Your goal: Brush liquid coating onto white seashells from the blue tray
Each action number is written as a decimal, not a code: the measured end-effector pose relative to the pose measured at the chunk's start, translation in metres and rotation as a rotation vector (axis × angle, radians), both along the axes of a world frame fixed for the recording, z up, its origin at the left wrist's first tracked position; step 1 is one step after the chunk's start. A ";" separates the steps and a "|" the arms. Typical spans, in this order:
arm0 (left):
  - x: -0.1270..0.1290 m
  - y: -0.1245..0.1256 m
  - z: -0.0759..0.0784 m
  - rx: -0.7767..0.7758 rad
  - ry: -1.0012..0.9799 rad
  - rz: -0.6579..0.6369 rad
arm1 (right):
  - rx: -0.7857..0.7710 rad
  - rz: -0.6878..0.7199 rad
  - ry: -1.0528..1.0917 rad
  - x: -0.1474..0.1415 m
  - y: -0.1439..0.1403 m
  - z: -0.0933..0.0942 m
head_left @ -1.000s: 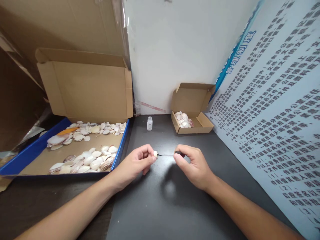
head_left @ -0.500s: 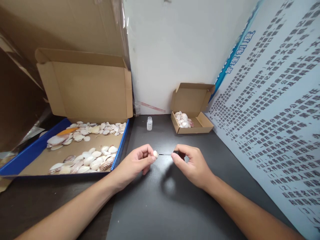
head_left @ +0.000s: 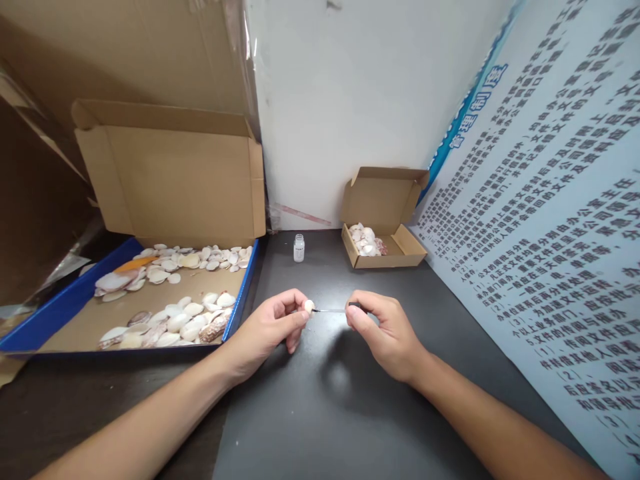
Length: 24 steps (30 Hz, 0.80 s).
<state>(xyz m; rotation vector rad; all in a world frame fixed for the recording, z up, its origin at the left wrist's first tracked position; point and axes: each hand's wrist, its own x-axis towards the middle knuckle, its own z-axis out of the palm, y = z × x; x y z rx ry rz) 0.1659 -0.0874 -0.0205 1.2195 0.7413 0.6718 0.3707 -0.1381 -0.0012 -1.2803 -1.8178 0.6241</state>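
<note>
A small white seashell (head_left: 309,306) is pinched between the thumb and fingers of my left hand (head_left: 279,321). My right hand (head_left: 383,328) is closed on the dark handle of a thin brush (head_left: 330,311), whose slim stem points left. The brush's dark tip touches or nearly touches the shell; I cannot tell which. Behind my hands a small clear glass bottle (head_left: 299,249) with a pale label stands upright, its mouth uncapped.
On the left, a blue-rimmed cardboard box (head_left: 197,279) holds many shells in two groups, its lid raised. A smaller cardboard box (head_left: 405,250) with shells sits at the back right. Beyond are a white wall (head_left: 345,113) and a printed sign (head_left: 560,220).
The brush tip has come to the shell's near right edge, and my right hand has shifted and turned slightly. The shell has tilted a little in my left fingers.
</note>
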 end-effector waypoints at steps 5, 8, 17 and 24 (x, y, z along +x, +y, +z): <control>0.001 -0.003 0.003 -0.098 -0.102 0.009 | 0.001 0.015 -0.001 0.000 -0.002 0.000; 0.001 -0.004 0.007 -0.162 -0.131 0.019 | -0.003 0.001 -0.005 -0.001 -0.003 0.000; 0.000 -0.002 0.006 -0.234 -0.171 0.005 | -0.002 -0.009 -0.027 -0.001 0.000 -0.002; 0.000 -0.003 0.009 -0.255 -0.167 0.026 | -0.024 -0.023 -0.032 -0.002 0.001 -0.002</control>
